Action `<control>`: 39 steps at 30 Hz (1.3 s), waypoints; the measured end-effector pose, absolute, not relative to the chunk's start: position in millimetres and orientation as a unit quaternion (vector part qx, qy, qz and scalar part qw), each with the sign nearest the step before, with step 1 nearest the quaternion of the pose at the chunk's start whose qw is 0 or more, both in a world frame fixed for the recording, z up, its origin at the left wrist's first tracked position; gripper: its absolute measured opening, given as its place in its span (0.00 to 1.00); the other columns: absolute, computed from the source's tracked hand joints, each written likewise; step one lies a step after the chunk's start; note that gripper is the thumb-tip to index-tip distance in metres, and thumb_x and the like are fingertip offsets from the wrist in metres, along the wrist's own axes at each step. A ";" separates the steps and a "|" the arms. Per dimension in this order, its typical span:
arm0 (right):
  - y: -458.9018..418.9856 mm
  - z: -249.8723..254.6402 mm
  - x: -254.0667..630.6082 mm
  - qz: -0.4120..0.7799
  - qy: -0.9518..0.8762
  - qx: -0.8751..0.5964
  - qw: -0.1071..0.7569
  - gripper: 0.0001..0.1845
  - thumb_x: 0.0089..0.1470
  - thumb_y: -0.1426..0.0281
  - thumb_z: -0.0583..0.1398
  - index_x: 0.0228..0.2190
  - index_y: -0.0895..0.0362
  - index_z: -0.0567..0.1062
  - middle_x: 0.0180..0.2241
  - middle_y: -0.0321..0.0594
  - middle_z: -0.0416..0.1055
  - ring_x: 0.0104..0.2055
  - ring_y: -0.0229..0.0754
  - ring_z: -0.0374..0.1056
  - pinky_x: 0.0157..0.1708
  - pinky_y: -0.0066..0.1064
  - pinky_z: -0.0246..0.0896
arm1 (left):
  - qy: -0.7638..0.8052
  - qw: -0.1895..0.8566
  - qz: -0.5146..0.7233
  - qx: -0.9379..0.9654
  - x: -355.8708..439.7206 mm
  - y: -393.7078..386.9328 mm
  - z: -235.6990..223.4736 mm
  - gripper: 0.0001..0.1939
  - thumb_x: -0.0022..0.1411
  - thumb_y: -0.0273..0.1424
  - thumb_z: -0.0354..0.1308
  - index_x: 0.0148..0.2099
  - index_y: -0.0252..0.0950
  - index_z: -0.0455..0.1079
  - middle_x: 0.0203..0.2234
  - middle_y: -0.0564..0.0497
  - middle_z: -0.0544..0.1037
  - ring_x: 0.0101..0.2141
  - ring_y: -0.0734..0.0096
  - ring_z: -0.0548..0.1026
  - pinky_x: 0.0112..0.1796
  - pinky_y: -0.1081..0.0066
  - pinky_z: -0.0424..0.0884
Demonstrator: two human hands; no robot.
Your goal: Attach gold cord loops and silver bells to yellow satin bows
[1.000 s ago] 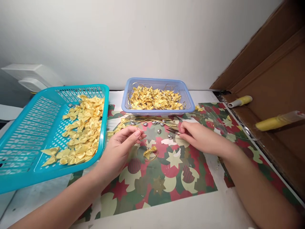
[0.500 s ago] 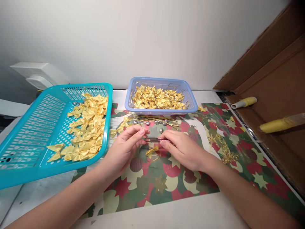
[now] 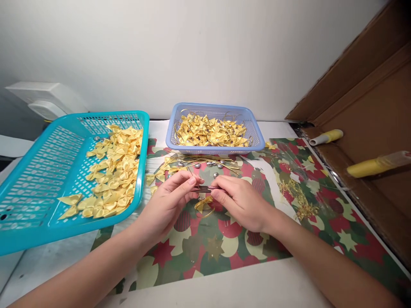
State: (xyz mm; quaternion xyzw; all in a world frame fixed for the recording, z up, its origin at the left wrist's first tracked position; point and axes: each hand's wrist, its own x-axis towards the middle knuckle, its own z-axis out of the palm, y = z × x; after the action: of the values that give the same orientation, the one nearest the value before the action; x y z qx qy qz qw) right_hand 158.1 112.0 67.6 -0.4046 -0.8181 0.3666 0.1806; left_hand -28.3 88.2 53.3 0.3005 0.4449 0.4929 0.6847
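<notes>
My left hand (image 3: 170,202) and my right hand (image 3: 239,200) meet over the patterned paper (image 3: 224,239), fingertips pinched together. Between them runs a thin dark tool, likely tweezers (image 3: 207,188), held by my right hand. My left fingers pinch something small and gold at the tool's tip that I cannot make out. A yellow bow with a gold loop (image 3: 203,205) lies on the paper just under the hands. Gold wires and silver beads (image 3: 205,163) are scattered right behind the hands.
A teal basket (image 3: 38,184) of plain yellow bows (image 3: 112,171) stands at the left. A blue basket (image 3: 215,128) holds bows with gold loops. A pile of gold bits (image 3: 298,196) lies at the right. Two yellow-handled tools (image 3: 327,137) rest on the brown ledge.
My right hand came left from the beads with the dark tool and met my left hand; since then both hands stay together over the bow.
</notes>
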 end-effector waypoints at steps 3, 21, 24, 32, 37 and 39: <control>111.4 67.8 158.2 0.374 -0.815 -0.404 0.182 0.15 0.66 0.66 0.50 0.27 0.56 0.64 0.27 0.32 0.64 0.30 0.35 0.59 0.30 0.27 0.49 | 0.435 0.693 0.494 0.294 -29.2 87.3 52.4 0.12 0.53 0.39 0.69 0.32 0.37 0.73 0.32 0.53 0.75 0.37 0.73 0.71 0.35 0.78 0.71; 111.0 70.1 159.4 0.378 -0.825 -0.377 0.185 0.14 0.65 0.66 0.51 0.26 0.56 0.64 0.26 0.32 0.63 0.29 0.35 0.58 0.31 0.27 0.49 | 0.382 0.757 0.468 0.249 -28.2 86.0 57.6 0.08 0.59 0.36 0.64 0.33 0.38 0.71 0.35 0.53 0.75 0.35 0.72 0.74 0.34 0.74 0.75; 111.8 70.6 159.5 0.363 -0.834 -0.378 0.173 0.14 0.64 0.66 0.51 0.26 0.56 0.63 0.26 0.32 0.63 0.28 0.35 0.57 0.30 0.28 0.47 | 0.384 0.758 0.462 0.253 -27.2 86.3 57.9 0.09 0.57 0.36 0.65 0.33 0.38 0.70 0.34 0.54 0.73 0.34 0.74 0.72 0.31 0.77 0.73; 111.4 70.9 157.8 0.363 -0.836 -0.379 0.163 0.15 0.64 0.66 0.50 0.26 0.56 0.63 0.26 0.32 0.63 0.28 0.35 0.57 0.33 0.29 0.47 | 0.381 0.764 0.465 0.234 -24.2 82.8 57.1 0.13 0.54 0.37 0.68 0.31 0.37 0.67 0.32 0.54 0.68 0.28 0.78 0.64 0.26 0.81 0.66; 109.7 68.5 156.2 0.365 -0.834 -0.379 0.164 0.15 0.64 0.65 0.49 0.26 0.56 0.64 0.26 0.33 0.64 0.29 0.36 0.57 0.34 0.30 0.48 | 0.375 0.773 0.469 0.207 -22.5 82.0 57.7 0.13 0.53 0.35 0.69 0.30 0.36 0.67 0.31 0.55 0.65 0.24 0.81 0.57 0.24 0.82 0.63; 109.3 67.3 155.9 0.361 -0.837 -0.376 0.167 0.15 0.65 0.65 0.49 0.26 0.56 0.64 0.26 0.33 0.64 0.29 0.36 0.57 0.34 0.30 0.49 | 0.373 0.776 0.469 0.197 -22.3 81.9 58.6 0.14 0.52 0.35 0.69 0.30 0.36 0.67 0.31 0.55 0.64 0.25 0.80 0.59 0.25 0.81 0.64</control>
State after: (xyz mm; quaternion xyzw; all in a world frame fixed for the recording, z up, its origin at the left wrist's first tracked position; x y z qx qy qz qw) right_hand 155.9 109.3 67.3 -0.3763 -0.8366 0.3611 0.1675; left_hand -22.3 81.9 58.6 0.1970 0.3734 0.4690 0.7758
